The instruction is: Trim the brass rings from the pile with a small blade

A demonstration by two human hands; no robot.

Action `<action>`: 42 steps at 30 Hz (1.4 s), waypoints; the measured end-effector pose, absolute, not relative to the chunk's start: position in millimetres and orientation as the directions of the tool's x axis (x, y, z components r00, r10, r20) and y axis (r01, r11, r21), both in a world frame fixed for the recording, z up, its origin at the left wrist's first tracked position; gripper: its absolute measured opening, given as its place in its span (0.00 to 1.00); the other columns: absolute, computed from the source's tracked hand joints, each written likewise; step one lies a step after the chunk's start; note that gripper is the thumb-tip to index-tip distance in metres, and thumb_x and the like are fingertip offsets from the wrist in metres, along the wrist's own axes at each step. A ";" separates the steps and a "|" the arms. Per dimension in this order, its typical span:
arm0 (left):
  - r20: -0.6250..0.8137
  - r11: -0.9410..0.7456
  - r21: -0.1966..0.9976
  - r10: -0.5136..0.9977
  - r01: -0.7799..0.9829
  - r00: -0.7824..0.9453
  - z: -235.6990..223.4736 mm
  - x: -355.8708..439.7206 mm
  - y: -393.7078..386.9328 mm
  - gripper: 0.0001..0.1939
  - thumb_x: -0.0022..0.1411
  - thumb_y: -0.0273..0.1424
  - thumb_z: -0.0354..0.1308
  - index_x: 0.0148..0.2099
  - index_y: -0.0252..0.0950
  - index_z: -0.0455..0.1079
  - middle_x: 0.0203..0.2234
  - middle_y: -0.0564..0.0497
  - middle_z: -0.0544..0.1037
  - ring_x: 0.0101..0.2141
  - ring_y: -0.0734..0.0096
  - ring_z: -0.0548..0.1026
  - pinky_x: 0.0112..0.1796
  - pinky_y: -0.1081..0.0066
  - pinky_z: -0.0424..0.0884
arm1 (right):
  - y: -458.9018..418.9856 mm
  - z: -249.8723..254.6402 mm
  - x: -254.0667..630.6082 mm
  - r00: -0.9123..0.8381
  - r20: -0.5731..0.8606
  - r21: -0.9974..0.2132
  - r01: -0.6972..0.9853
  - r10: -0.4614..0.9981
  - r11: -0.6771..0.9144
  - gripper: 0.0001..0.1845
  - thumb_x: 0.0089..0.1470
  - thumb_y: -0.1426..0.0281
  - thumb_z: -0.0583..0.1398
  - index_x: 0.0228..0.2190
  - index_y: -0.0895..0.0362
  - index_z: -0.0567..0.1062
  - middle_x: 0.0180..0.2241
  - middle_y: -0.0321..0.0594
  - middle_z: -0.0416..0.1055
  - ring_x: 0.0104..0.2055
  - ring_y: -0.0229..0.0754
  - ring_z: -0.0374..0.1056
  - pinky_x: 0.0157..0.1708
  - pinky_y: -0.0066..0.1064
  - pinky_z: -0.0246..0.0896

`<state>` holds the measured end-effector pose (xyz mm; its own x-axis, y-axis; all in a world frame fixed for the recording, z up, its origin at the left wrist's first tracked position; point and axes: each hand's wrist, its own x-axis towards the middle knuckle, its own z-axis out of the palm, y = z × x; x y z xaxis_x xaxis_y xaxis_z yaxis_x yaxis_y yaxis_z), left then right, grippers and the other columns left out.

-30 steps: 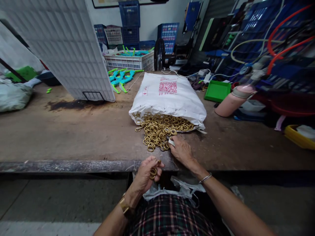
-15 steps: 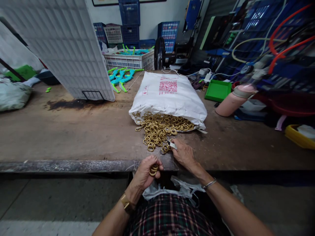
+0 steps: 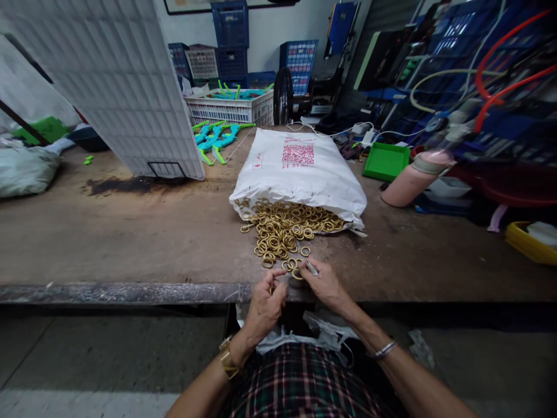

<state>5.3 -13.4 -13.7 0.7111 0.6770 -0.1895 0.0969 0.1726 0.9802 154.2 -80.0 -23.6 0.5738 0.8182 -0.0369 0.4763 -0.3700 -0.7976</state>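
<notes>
My left hand (image 3: 264,302) is at the table's front edge, its index finger stretched toward the loose rings and its other fingers curled. A bit of gold ring (image 3: 272,289) shows inside that curl. My right hand (image 3: 324,284) lies just to the right, pinching a small pale, slim tool (image 3: 312,267) whose kind I cannot make out. Its fingertips are at a few brass-coloured rings (image 3: 297,274) lying on the table near the edge. Behind them a heap of the same rings (image 3: 274,235) spills from the open mouth of a white woven sack (image 3: 300,165) with red print.
A white ribbed panel (image 3: 130,87) stands at the left. Turquoise and green plastic parts (image 3: 217,139) lie behind it, near a white crate (image 3: 230,110). At the right are a green tray (image 3: 385,161), a pink bottle (image 3: 415,180) and a yellow basin (image 3: 528,241).
My left hand has moved slightly up to the table edge and turned, hiding most of its rings. My right hand has drawn a few rings nearer the edge, away from the heap.
</notes>
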 end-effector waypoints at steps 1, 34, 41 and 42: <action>-0.143 0.115 0.989 0.679 0.088 0.720 -13.7 4.7 -13.3 0.16 0.55 0.35 0.52 0.45 0.34 0.66 0.17 0.58 0.64 0.18 0.80 0.61 0.20 0.80 0.57 | -79.8 -22.8 151.6 0.568 -0.047 -0.813 0.456 0.821 -0.362 0.15 0.49 0.61 0.50 0.21 0.57 0.66 0.18 0.30 0.58 0.21 0.33 0.51 0.21 0.24 0.46; 0.066 -0.191 0.980 0.598 0.062 0.799 -22.8 1.5 -10.3 0.11 0.59 0.31 0.48 0.39 0.35 0.70 0.30 0.49 0.75 0.30 0.71 0.69 0.34 0.73 0.63 | -73.6 -8.5 130.2 0.512 -0.330 -0.916 0.030 0.793 -0.401 0.05 0.38 0.68 0.54 0.20 0.57 0.67 0.15 0.27 0.56 0.19 0.31 0.49 0.20 0.24 0.45; 0.015 -0.124 0.989 0.638 0.083 0.770 -19.2 0.8 -10.7 0.09 0.58 0.32 0.49 0.34 0.35 0.69 0.22 0.54 0.69 0.24 0.75 0.64 0.28 0.76 0.60 | -72.5 -7.5 127.3 0.501 -0.309 -0.908 0.098 0.809 -0.408 0.06 0.40 0.68 0.53 0.20 0.58 0.67 0.17 0.29 0.56 0.21 0.31 0.50 0.21 0.23 0.45; -0.009 -0.087 0.993 0.642 0.084 0.766 -18.2 0.7 -10.2 0.09 0.57 0.33 0.50 0.33 0.34 0.69 0.21 0.54 0.68 0.23 0.76 0.63 0.27 0.76 0.59 | -72.5 -6.7 126.5 0.498 -0.292 -0.909 0.120 0.816 -0.398 0.07 0.41 0.66 0.53 0.20 0.58 0.66 0.17 0.29 0.56 0.22 0.32 0.50 0.21 0.24 0.46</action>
